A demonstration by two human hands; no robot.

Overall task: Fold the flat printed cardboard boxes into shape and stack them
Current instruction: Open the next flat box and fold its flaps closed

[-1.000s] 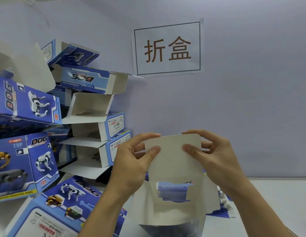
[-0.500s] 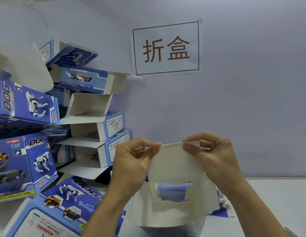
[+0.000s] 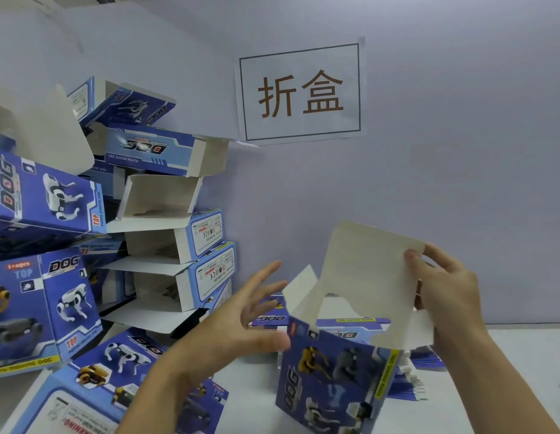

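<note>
A blue printed cardboard box (image 3: 335, 380) with robot-dog pictures stands opened into shape in front of me, tilted, its top open. Its tall white lid flap (image 3: 369, 270) sticks up. My right hand (image 3: 444, 289) pinches the flap's right edge between thumb and fingers. My left hand (image 3: 241, 321) hovers just left of the box with fingers spread, holding nothing. A leaning stack of folded blue boxes (image 3: 166, 214) fills the left side.
A white table (image 3: 247, 389) carries the work. Flat unfolded box blanks (image 3: 419, 377) lie behind the held box at the right. More folded boxes (image 3: 94, 380) lie at the lower left. A paper sign (image 3: 300, 92) hangs on the wall.
My left hand has let go of the flap and moved left, fingers spread. The box has turned and shifted right, now showing its printed faces; my right hand still holds the flap.
</note>
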